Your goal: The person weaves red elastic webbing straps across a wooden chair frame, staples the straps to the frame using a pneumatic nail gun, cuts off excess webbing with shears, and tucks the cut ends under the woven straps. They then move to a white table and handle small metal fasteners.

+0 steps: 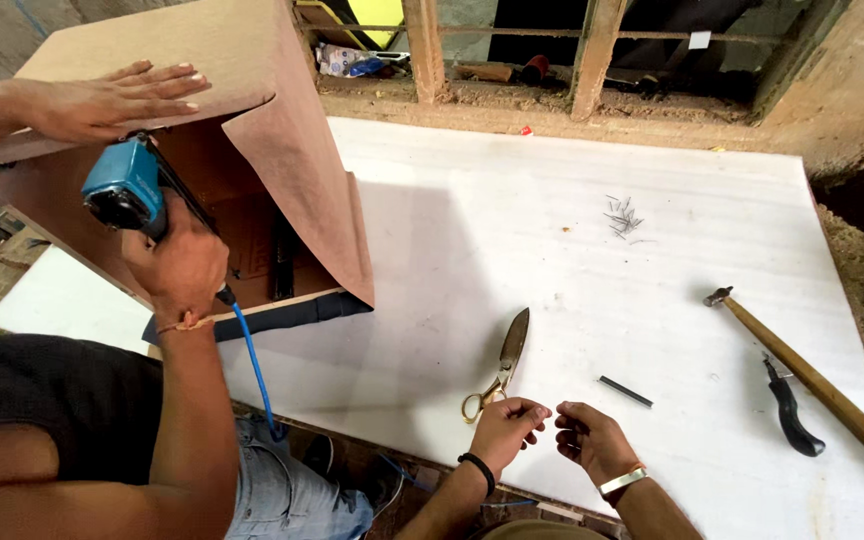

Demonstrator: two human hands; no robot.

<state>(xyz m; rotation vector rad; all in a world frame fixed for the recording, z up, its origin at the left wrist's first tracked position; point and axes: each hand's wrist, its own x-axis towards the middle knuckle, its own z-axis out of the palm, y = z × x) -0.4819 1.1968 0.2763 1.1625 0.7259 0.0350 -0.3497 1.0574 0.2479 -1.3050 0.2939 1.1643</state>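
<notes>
Smooth white board (572,290) carries brass-handled scissors (500,368) beside left hand (507,425) and right hand (592,440), fingers curled, grip unclear.

The person's left hand (510,422) and right hand (592,440) meet fingertip to fingertip above the white surface (512,230), just beside brass-handled scissors (500,368).

— Where do the brass-handled steel scissors (500,370) lie?
— On the white slab worktop (512,230), lower centre, just above the left hand (507,425). The right hand (592,440) is beside it.
— And to their right?
— A short dark strip (625,391), then black-handled pliers (790,408) beside a wooden-handled hammer (822,387) at the right edge.
— Farther back?
— Loose thin nails (624,218) at upper centre, and a brown board box (282,150) on the worktop at upper left.
</notes>
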